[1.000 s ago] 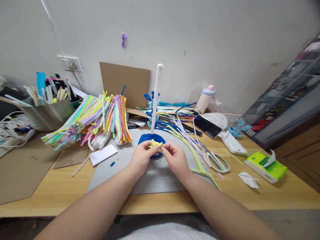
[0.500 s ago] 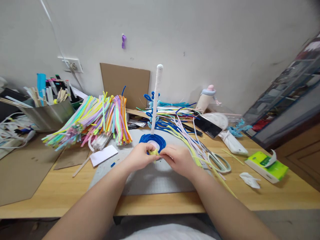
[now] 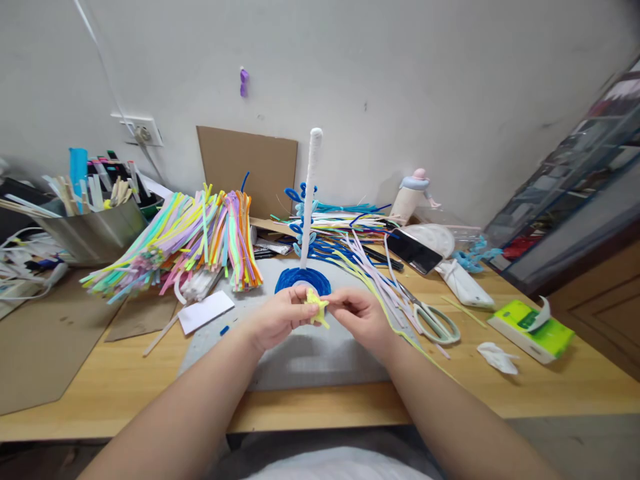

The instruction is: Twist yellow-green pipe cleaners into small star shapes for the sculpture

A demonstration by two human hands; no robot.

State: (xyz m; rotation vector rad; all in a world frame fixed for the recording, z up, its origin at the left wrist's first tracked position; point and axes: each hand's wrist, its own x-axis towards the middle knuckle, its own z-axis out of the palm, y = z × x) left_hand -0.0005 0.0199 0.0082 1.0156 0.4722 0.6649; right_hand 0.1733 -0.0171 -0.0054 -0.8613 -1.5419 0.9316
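Observation:
Between thumb and fingers, my left hand [image 3: 283, 315] grips a small yellow pipe-cleaner shape [image 3: 316, 310] with several short points sticking out. My right hand [image 3: 361, 319] is pinched at its right-hand tip; exactly what the fingertips hold is partly hidden. Just behind the hands stands a round base coiled in blue pipe cleaner [image 3: 287, 281]. A white wrapped rod [image 3: 311, 193] rises upright from it, with looped blue pipe-cleaner pieces [image 3: 299, 212] behind. A long yellow pipe cleaner [image 3: 425, 357] runs past my right wrist; whether it joins the held piece I cannot tell.
A grey mat [image 3: 300, 367] lies beneath my hands. Colourful pipe-cleaner bundles [image 3: 200, 233] and a metal holder [image 3: 100, 233] stand left. To the right are scissors [image 3: 435, 322], a phone [image 3: 414, 250], a white power bank [image 3: 465, 287], a tissue pack [image 3: 533, 330] and crumpled tissue [image 3: 497, 358].
The yellow piece has come up and turned, so its points now show more clearly. My right hand's fingers have shifted slightly, and the view has moved a little.

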